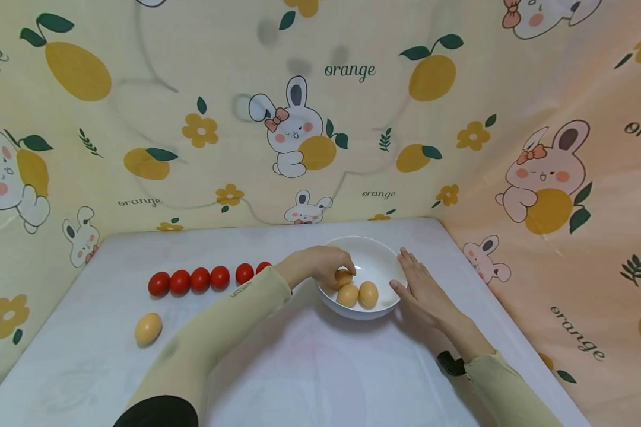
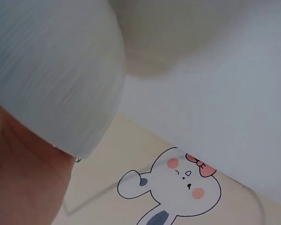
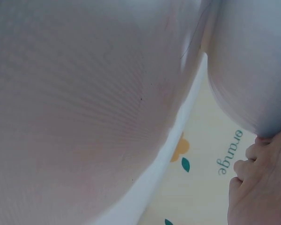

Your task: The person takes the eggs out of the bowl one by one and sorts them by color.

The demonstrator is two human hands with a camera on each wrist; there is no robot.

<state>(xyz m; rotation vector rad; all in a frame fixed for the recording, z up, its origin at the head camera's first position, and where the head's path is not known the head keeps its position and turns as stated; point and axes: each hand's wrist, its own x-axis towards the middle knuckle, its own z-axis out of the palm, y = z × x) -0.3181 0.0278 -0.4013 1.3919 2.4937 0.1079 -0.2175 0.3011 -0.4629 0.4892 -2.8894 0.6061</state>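
1. Here's the left hand (image 1: pixel 327 264), right of centre in the head view, fingers curled round an egg (image 1: pixel 343 278) inside the white bowl (image 1: pixel 360 316)!
2. Over to the right hand (image 1: pixel 426 292): fingers straight, grasping nothing, laid against the bowl's right side.
3. Two more eggs (image 1: pixel 368 295) sit in the bowl, just below the gripped one in the frame.
4. Out at lower left, a lone egg (image 1: pixel 148 329) rests on the white table (image 1: pixel 320 373).
5. Above it, red tomatoes (image 1: pixel 180 283) line up, the rightmost partly hidden behind the left sleeve (image 1: pixel 219 326).
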